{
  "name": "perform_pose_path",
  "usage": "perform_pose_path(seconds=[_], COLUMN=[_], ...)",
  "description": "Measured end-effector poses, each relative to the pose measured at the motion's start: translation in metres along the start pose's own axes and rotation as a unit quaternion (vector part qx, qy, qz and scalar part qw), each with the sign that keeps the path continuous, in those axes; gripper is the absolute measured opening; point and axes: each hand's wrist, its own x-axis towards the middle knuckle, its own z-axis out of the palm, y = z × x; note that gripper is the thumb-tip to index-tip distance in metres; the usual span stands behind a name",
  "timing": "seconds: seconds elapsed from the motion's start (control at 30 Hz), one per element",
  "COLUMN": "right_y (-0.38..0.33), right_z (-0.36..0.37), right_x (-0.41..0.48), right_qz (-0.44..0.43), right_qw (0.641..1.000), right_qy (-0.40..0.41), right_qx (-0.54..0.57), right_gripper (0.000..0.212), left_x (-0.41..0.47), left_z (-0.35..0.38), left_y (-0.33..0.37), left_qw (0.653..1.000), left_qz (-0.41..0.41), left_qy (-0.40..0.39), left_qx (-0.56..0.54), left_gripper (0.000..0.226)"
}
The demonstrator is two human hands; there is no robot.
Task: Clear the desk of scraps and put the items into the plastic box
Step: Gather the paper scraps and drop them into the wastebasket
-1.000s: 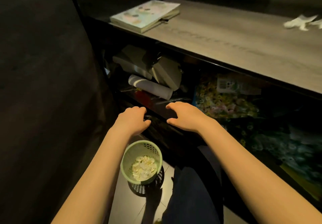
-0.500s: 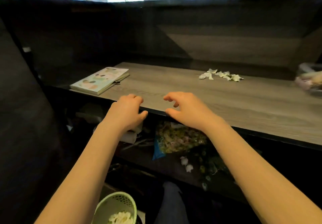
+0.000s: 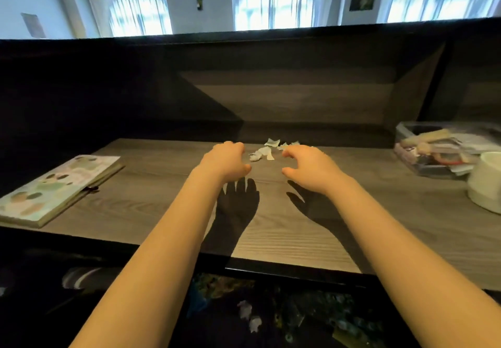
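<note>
Two bare forearms stretched over the wood-grain desk (image 3: pixel 271 239), where a closed book (image 3: pixel 54 185) lay at the left. The left hand (image 3: pixel 225 162) and right hand (image 3: pixel 311 170) hovered empty, fingers loosely curled. Paper scraps (image 3: pixel 263 154) lay just beyond, between the two hands. The clear plastic box (image 3: pixel 433 147), holding assorted items, sat far right.

No text, number, brand or sign could be read anywhere. The book (image 3: pixel 57 187) at the lower left of the frame showed only soft coloured patches on its cover. Any print on the items inside the plastic box (image 3: pixel 401 134) at the right edge was too blurred to make out.
</note>
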Motion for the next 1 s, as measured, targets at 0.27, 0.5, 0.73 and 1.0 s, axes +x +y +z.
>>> perform_pose_path(seconds=[0.27,0.5,0.73,1.0], right_y=[0.067,0.077,0.088,0.092], right_z=[0.028,0.035,0.05,0.047], right_x=[0.08,0.128,0.134,0.123], right_qz=[0.099,0.065,0.027,0.101], right_qw=[0.994,0.995,0.996,0.986], right_qy=[0.021,-0.068,-0.085,-0.007], right_qx=[-0.03,-0.012,0.006,0.132], right_gripper=[0.054,0.079,0.045,0.021], left_x=[0.102,0.151,0.179,0.174], left_z=[0.066,0.085,0.09,0.088], left_y=[0.022,0.015,0.012,0.015], left_qw=[0.999,0.996,0.996,0.993], left_qz=[-0.027,-0.018,0.062,0.081], left_qy=[-0.044,-0.042,-0.053,-0.055], left_qx=[-0.007,-0.07,-0.046,-0.071], left_gripper=[0.068,0.079,0.066,0.039])
